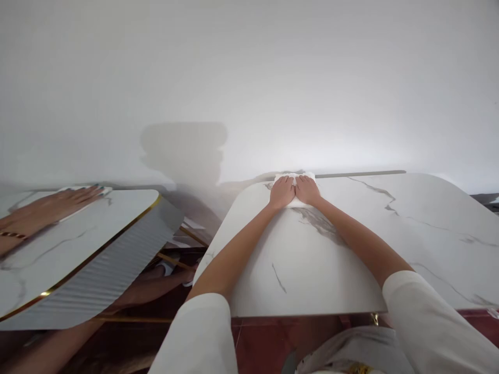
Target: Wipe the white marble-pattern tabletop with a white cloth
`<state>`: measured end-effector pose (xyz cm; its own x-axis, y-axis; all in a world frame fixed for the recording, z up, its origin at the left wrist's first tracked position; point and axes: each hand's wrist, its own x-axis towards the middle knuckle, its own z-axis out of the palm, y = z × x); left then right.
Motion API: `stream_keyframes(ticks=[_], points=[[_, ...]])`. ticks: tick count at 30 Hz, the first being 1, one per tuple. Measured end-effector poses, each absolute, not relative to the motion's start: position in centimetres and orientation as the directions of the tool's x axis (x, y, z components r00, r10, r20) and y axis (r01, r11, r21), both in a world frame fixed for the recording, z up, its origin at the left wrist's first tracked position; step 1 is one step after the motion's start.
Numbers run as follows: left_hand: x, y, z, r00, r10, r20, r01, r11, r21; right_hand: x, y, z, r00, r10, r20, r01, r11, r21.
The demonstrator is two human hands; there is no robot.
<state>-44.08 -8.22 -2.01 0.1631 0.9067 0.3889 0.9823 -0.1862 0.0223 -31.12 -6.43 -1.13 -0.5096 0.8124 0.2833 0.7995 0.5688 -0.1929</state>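
Note:
Both arms reach forward over a white marble-patterned tabletop (335, 280). Near its far edge, by the wall, my left hand (283, 191) and my right hand (306, 190) sit side by side, thumbs touching or nearly so. Their fingers are bent and held close together over a crumpled white cloth (298, 204), pressing it against the surface. White edges of the cloth stick out around the fingers; whether it is fabric or paper I cannot tell. Part of it is hidden under the palms.
On the left, another person's hand (78, 197) lies flat on a white cloth upon a second marble-patterned tabletop (58, 244) with gold trim and a ribbed grey side. A pale wall (312, 93) rises behind both tables. Below is a dark red floor (261, 343).

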Motion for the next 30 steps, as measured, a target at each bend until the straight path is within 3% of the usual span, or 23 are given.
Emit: stream_keyframes(ticks=[13,23,30], points=[[-44.3,-22.7,-2.6,0.247,0.87,0.428,0.96,-0.279,0.013,-30.7,-20.9,-1.5,-0.518,0.798,0.309,0.792,0.584,-0.179],[-43.6,-33.4,-3.3,0.17,0.905,0.39,0.983,-0.184,-0.002,-29.9,-31.3,-1.3,-0.535,0.798,0.277,0.78,0.592,-0.203],[-42.9,-36.3,-3.2,0.064,0.902,0.428,0.997,-0.077,0.013,-29.6,-33.1,-1.5,-0.569,0.765,0.302,0.727,0.639,-0.251]])
